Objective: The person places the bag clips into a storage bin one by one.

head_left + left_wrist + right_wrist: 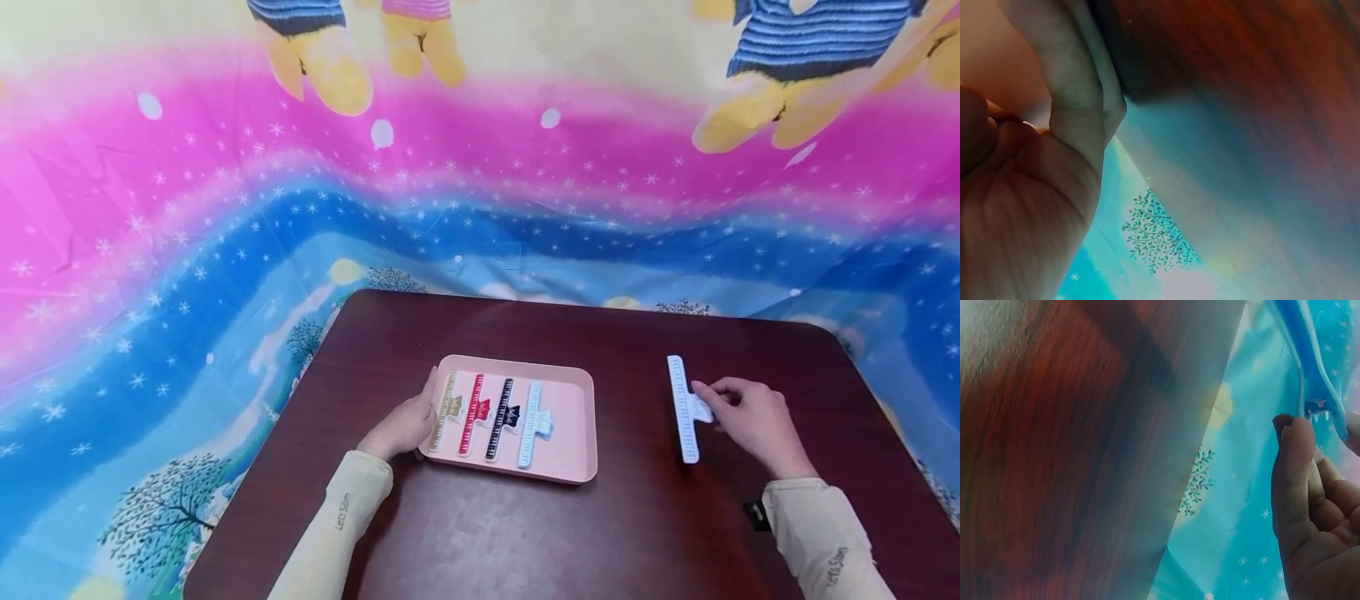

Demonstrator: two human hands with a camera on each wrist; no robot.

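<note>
My left hand [405, 423] grips the left side of a shallow pink tray [573, 433] on the table. Its palm and fingers fill the left of the left wrist view, against the tray's side. Inside the tray lie several long clips in a slanted row: a gold clip [444, 412], a red clip [472, 414], a black clip [500, 418] and a pale blue clip [531, 425]. To the right, my right hand [757, 421] pinches the short handle of a white long clip [682, 408], held above the table. The right wrist view shows that clip [1307, 350] edge-on, tinted blue.
The dark reddish-brown table [480, 533] has rounded far corners. A printed cloth [480, 225] with snowflakes and trees hangs behind it and down its sides. A small black item [757, 515] shows by the right sleeve cuff.
</note>
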